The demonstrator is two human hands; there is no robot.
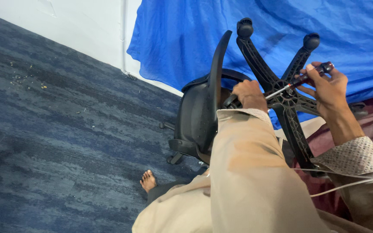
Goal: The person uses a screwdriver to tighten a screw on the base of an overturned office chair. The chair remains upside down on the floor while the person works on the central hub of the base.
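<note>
A black office chair [197,116] lies tipped over on the carpet, its star-shaped wheeled base [288,99] pointing up toward me. My left hand [249,94] grips the chair's underside near the central column. My right hand [327,88] holds a screwdriver [301,81] with a dark red and black handle; its metal shaft points left, toward the hub of the base. Beige sleeves cover both of my arms.
A blue cloth [221,34] drapes down behind the chair. Dark blue carpet [57,142] fills the left, with small crumbs near the white wall [78,26]. My bare foot [148,180] rests beside the chair. A white cable [346,183] crosses my lap at right.
</note>
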